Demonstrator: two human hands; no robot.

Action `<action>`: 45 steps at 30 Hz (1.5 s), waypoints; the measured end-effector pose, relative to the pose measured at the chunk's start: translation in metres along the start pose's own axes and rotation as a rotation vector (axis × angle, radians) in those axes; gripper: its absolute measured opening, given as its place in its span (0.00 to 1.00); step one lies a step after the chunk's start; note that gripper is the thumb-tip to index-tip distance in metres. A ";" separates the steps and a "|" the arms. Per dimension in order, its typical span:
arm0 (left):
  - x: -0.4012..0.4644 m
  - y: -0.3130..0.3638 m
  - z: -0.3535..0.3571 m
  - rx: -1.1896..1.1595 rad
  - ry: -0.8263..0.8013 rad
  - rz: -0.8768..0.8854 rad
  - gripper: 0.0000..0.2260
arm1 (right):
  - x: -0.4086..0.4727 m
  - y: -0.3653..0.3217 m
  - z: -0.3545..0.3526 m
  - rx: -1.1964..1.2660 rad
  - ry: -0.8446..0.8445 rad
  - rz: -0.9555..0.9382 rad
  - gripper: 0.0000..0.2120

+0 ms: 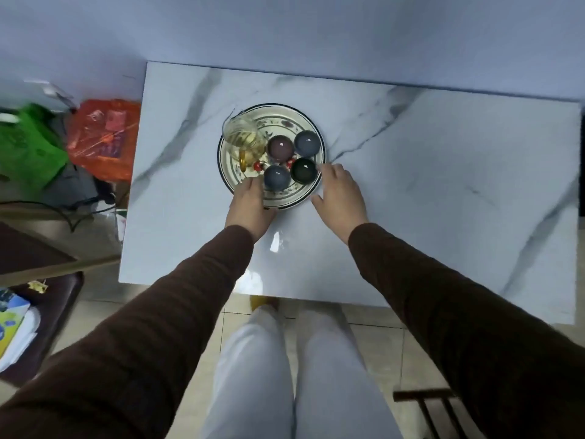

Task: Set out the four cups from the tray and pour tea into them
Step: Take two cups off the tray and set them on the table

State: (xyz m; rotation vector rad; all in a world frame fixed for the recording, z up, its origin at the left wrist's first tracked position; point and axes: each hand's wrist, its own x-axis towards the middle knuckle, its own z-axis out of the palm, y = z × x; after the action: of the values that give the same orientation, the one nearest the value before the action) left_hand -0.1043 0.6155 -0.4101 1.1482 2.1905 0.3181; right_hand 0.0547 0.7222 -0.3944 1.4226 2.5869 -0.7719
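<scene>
A round patterned tray (283, 202) sits on the marble table. On it stand four small cups: a purple one (279, 147), a grey-blue one (306, 143), a blue one (276, 177) and a dark green one (304, 171). A glass pitcher (242, 136) of pale tea with an amber handle stands on the tray's left side. My left hand (250, 205) lies over the tray's near-left rim, fingers bent down beside the blue cup, tips hidden. My right hand (340, 194) is at the near-right rim, fingers spread, the forefinger touching the dark green cup.
The white marble table (427, 191) stretches wide to the right of the tray. Small red beads (258, 166) lie between the cups. Orange (104, 137) and green (28, 147) bags sit on the floor to the left, and a dark stool (50, 299) stands near left.
</scene>
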 end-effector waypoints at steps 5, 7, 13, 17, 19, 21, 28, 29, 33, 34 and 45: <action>0.040 -0.004 0.028 -0.086 0.103 -0.048 0.35 | 0.045 0.019 0.031 -0.053 0.061 -0.063 0.26; 0.053 -0.008 0.040 -0.093 0.125 -0.044 0.36 | 0.058 0.025 0.047 -0.070 0.087 -0.083 0.27; 0.071 -0.019 0.063 -0.107 0.200 0.000 0.34 | 0.075 0.031 0.076 -0.079 0.164 -0.087 0.28; 0.077 -0.025 0.067 -0.111 0.213 0.015 0.33 | 0.077 0.029 0.084 -0.052 0.201 -0.062 0.29; 0.078 -0.026 0.067 -0.120 0.216 0.020 0.32 | 0.077 0.028 0.085 -0.016 0.214 -0.060 0.28; 0.076 -0.026 0.065 -0.143 0.225 0.029 0.32 | 0.073 0.028 0.084 0.054 0.242 -0.051 0.27; 0.049 0.000 0.068 -0.158 0.273 0.134 0.29 | 0.028 0.052 0.066 0.209 0.362 0.047 0.28; 0.045 0.007 0.071 -0.160 0.276 0.144 0.29 | 0.021 0.058 0.063 0.214 0.373 0.058 0.28; 0.020 0.046 0.095 -0.180 0.249 0.206 0.28 | -0.025 0.096 0.046 0.230 0.431 0.132 0.28; 0.014 0.056 0.102 -0.177 0.241 0.219 0.28 | -0.037 0.106 0.043 0.234 0.441 0.146 0.29; -0.086 0.170 0.209 -0.161 0.202 0.327 0.27 | -0.195 0.247 0.018 0.247 0.545 0.238 0.27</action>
State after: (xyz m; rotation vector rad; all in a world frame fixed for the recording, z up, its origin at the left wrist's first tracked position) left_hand 0.1748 0.6302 -0.4530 1.4335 2.0933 0.7651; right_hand 0.3615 0.6729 -0.4444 2.2407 2.6643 -0.7755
